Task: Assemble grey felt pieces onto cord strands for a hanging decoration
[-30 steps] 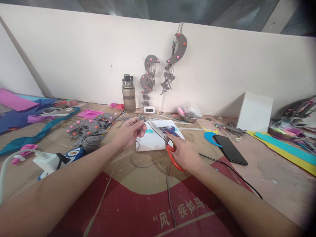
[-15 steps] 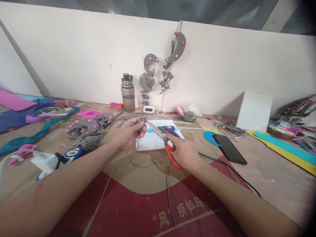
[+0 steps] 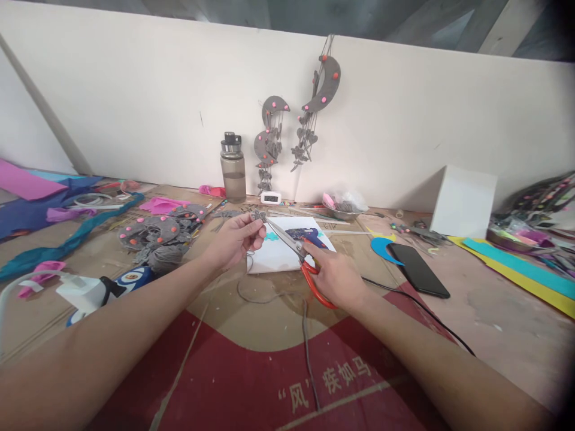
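Between the thumb and fingers of my left hand (image 3: pixel 239 239) is a small grey yarn piece (image 3: pixel 259 216), its exact shape too small to make out. My right hand (image 3: pixel 338 276) grips a pair of scissors (image 3: pixel 311 281) by the orange handles. The scissor blades point up and left, with the tips at the grey piece beside my left fingertips. A white sheet (image 3: pixel 269 263) with dark blue and teal shapes lies beneath the blades. Grey yarn (image 3: pixel 305 335) trails from near the sheet down over the red and tan cardboard (image 3: pixel 233 371).
Grey crescent hangings (image 3: pixel 326 90) hang on the white wall. A water bottle (image 3: pixel 233 173), a small clock (image 3: pixel 271 198) and a bowl (image 3: pixel 345 211) stand along it. Left are grey yarn pieces (image 3: pixel 150 233) and a white plug (image 3: pixel 81 293); right, a black phone (image 3: pixel 417 270) and its cable.
Both hands keep nearly the same position, with the scissor tips still at the grey piece. The view has shifted very slightly.
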Tool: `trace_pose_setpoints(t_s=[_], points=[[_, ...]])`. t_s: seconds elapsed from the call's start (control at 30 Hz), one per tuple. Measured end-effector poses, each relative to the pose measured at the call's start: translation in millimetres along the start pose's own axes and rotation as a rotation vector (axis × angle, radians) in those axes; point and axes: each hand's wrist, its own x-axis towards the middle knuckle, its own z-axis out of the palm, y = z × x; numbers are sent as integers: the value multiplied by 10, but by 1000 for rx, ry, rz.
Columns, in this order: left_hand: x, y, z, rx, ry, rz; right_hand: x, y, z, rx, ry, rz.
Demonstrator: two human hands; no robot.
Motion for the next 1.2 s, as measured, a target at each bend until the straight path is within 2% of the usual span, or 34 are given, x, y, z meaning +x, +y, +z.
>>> trace_pose_setpoints(t_s=[0.6,0.77,0.93,1.07,1.2], points=[[-9,10,-1,-38,-16,-19,4,-4,-8,47,-37,3],[-2,4,-14,-25,5,3,15,39,62,208,22,31],[15,-23,-23,20,43,52,32,58,101,295,68,-38],[24,-30,-31,14,49,66,36,59,98,267,67,-49],[22,-32,-28,-38,-3,70,26,58,76,233,46,-34]])
